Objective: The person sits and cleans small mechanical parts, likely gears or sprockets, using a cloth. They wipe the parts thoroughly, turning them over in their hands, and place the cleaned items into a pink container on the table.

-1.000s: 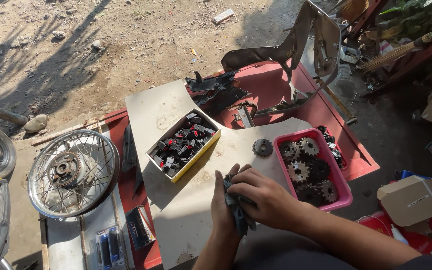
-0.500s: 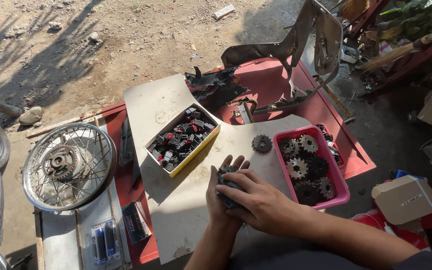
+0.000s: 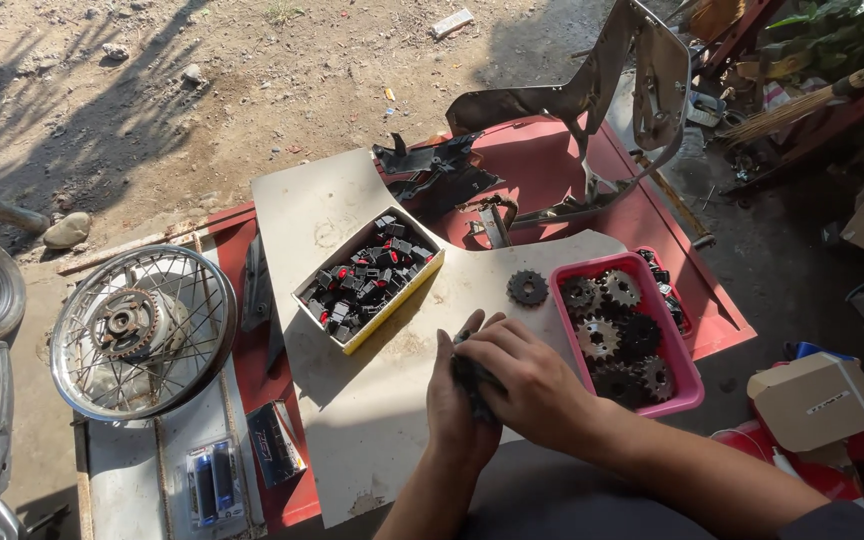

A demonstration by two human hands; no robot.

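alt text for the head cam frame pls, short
Both hands, left hand and right hand, clasp a small dark part over a pale board. Nearby sit a pink tray of sprockets, a loose sprocket, a yellow box of small parts and a spoked wheel.

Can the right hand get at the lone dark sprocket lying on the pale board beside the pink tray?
Probably yes: the lone dark sprocket lies uncovered just beyond the right hand, nothing between, though both hands now grip a dark part.

Left hand [image 3: 454, 405] and right hand [image 3: 522, 380] clasp a dark part [image 3: 472, 378] beside pink tray [image 3: 690, 398].
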